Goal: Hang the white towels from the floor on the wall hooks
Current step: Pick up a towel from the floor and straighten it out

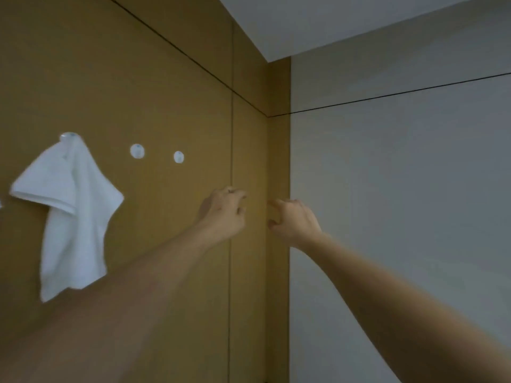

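Hanging one white towel [69, 214] is done: it drapes from the leftmost wall hook [69, 137], bunched at the top and falling unevenly against the brown wall panel [166, 78]. Two more round hooks, the middle hook [137, 151] and the right hook [179, 157], sit bare to its right, so the step in hand looks like going back down for the next towel; the floor and any towels on it lie outside the view.

Both arms reach forward at the wall with nothing in them. The left hand [225, 214] hangs near the panel seam, fingers loosely curled and empty; the right hand [293, 219] sits just beside it, close to the corner, likewise relaxed and holding nothing. Motion blur softens the fingertips, so whether either one touches the wall I cannot tell.

To do the next hang well, the person should gather a towel by an edge or loop, lift it above the middle hook and lower it so the cloth catches behind the knob.

Around them are the grey wall [401, 189] to the right and the ceiling [359, 20] above. Nothing blocks the free hooks; only the hanging towel's flared corner comes near the middle one.
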Demonstrator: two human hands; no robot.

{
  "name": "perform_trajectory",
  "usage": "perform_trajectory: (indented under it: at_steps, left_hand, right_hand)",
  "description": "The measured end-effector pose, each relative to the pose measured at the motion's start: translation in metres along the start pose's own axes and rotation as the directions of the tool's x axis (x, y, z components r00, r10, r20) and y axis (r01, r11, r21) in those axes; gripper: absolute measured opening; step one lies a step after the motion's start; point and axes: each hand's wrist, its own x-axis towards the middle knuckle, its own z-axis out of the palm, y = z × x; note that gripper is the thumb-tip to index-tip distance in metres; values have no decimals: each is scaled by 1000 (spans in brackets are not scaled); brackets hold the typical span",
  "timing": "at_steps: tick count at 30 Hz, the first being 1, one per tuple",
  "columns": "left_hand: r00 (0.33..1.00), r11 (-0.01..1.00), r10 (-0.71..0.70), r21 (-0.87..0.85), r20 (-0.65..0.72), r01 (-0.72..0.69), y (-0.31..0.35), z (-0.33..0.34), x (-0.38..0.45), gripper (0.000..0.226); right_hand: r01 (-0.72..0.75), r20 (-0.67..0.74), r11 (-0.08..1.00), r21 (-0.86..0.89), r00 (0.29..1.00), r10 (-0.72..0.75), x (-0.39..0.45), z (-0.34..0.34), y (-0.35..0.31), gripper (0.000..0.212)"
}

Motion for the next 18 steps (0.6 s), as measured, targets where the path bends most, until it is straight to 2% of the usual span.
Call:
perform_trajectory:
  at_steps: [3, 8, 13, 18]
  left_hand:
    - [999, 994, 44, -103, 13, -42, 89, 40, 3, 33]
    - [974, 937, 209, -303, 89, -173, 266, 103, -5, 36]
    - [925, 841, 365, -465, 108, -277, 452, 142, -34, 36]
    - [836, 694, 535, -629, 124, -351, 625, 161, -68, 39]
  right_hand:
    - [-103, 2, 991, -86, 995, 103, -50, -40, 77, 57]
    - [-281, 7, 926, -253, 956, 293, -157, -122, 213, 57]
    - [-456, -32, 809, -371, 877, 480, -274, -212, 322, 56]
    - [-612, -94, 651, -448, 757, 647, -392, -296, 400, 56]
